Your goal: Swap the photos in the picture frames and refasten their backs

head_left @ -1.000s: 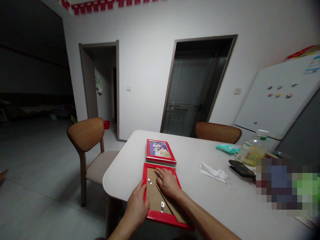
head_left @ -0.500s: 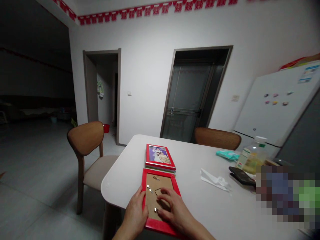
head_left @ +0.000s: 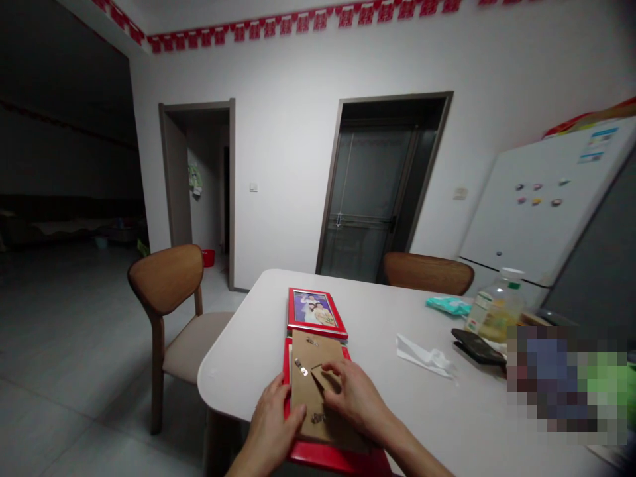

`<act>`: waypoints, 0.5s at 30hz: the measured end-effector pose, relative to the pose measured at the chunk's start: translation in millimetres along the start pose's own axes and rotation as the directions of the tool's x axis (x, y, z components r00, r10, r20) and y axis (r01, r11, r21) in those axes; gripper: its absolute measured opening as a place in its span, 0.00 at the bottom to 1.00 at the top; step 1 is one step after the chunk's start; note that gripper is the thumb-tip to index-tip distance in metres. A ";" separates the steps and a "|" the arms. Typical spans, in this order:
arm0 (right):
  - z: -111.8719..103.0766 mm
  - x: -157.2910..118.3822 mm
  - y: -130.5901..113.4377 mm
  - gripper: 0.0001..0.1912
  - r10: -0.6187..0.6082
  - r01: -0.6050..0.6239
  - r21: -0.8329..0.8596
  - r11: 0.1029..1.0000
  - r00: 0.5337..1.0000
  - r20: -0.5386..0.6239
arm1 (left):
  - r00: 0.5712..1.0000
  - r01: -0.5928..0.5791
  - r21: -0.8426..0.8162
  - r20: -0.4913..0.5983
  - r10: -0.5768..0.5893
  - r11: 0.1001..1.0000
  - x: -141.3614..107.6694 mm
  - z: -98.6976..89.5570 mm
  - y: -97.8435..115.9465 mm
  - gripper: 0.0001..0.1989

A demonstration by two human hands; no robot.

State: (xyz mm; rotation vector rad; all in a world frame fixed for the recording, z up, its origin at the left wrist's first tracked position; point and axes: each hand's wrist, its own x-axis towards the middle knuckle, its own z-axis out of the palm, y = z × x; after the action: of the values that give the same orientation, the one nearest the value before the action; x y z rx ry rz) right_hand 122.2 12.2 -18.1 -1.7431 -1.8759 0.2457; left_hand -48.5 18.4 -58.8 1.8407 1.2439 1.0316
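A red picture frame (head_left: 318, 452) lies face down at the table's near edge. Its brown backing board (head_left: 305, 397), with metal clips and a flap, is raised out of the frame and slightly tilted. My left hand (head_left: 275, 419) holds the frame's left side, its thumb at the board's edge. The fingers of my right hand (head_left: 350, 394) are closed on the flap of the board. Just beyond, another red frame with a photo (head_left: 317, 309) lies face up.
On the white table (head_left: 248, 358) are a crumpled tissue (head_left: 426, 358), a dark phone-like object (head_left: 477, 348), a teal packet (head_left: 448, 305) and a bottle of yellow liquid (head_left: 497, 308). Wooden chairs stand at the left (head_left: 171, 278) and far side (head_left: 428, 273).
The backing board has come up out of the red frame, lifted by my right hand at the flap. My left thumb has moved up to the board's edge. The view has shifted slightly.
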 end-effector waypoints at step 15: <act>1.1 -10.8 67.1 0.24 0.234 -0.230 -0.138 0.963 0.972 0.015 | 0.939 0.281 -0.340 -0.097 -0.330 0.897 17.0 -92.1 -58.3 0.14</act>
State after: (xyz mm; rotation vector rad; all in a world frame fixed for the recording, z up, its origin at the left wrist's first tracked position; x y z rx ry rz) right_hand 179.3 11.3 -55.1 -2.0659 -1.7430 0.2402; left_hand -149.7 62.0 -62.8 1.2885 1.3141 1.1342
